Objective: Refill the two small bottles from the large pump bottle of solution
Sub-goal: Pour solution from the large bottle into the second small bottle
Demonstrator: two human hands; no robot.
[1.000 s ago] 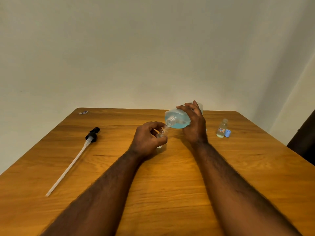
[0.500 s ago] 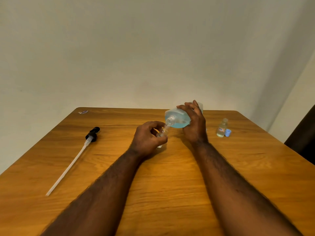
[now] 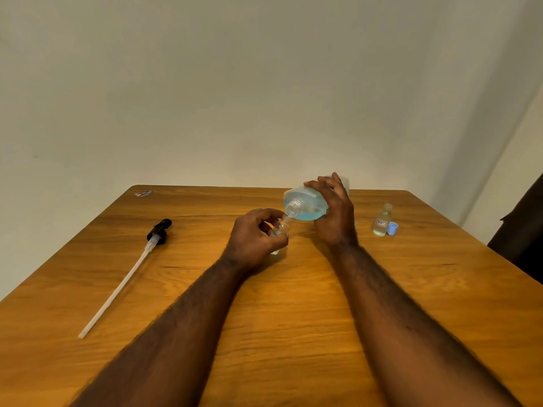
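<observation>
Head view: right hand [image 3: 338,220] grips one big blue-liquid plastic bottle [image 3: 305,202]; left hand [image 3: 252,242] pinches one small clear bottle [image 3: 280,229], second small bottle [image 3: 381,221] stands apart.

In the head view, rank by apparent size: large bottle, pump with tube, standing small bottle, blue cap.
1. pump with tube, longest, though thin
2. large bottle, partly hidden
3. standing small bottle
4. blue cap

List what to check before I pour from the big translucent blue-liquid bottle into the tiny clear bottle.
Pump removed: ok, black-headed white-tubed pump lies on wooden table.
Big translucent bottle neck at tiny clear bottle mouth: ok.
Left hand grips tiny bottle: ok.
Right hand grips big bottle: ok.
Tiny bottle's fill level: cannot tell, fingers hide it.
Second small labelled bottle open: ok, blue cap beside it.
</observation>
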